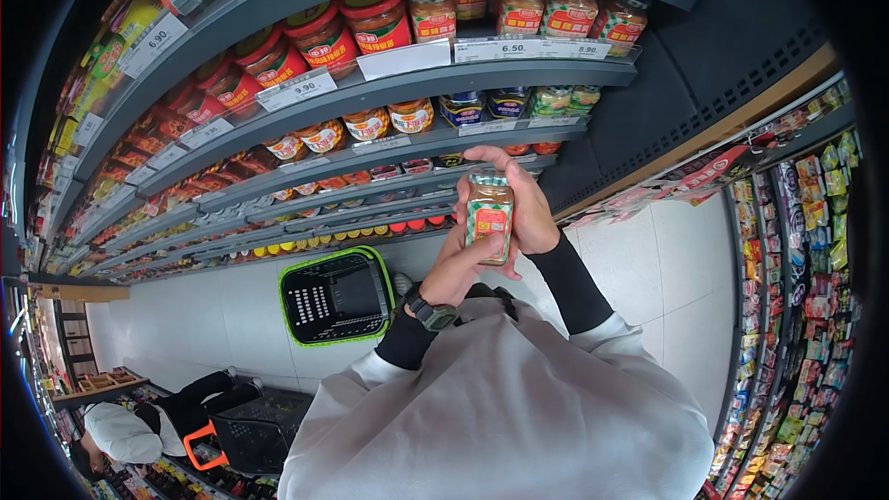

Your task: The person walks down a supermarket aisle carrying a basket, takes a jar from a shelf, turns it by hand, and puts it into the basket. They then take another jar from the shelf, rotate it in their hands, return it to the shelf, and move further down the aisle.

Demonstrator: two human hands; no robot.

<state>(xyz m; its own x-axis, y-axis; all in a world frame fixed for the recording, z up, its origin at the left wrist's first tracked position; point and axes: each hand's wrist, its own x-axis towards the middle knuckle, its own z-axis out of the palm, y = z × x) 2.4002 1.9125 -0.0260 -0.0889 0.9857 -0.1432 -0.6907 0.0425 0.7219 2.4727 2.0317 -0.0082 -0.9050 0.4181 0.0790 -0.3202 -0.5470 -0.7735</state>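
Observation:
A glass jar [493,196] with a checked lid and a green, white and red label is held upright in front of my chest. My left hand [456,259], with a dark watch at the wrist, is closed round its lower part, the thumb lying across the label. Round the right side and near the lid curls my right hand [526,204], also closed on the jar. Similar jars [569,9] with checked lids stand on an upper shelf just ahead. What fills the jar I cannot make out.
Curved shelves [389,143] of jars and price tags run across the front and left. A black basket with a green rim [393,301] sits on the floor by my left. Another person [125,431] is near a black basket with an orange handle [196,449]. Hanging packets [815,296] line the right.

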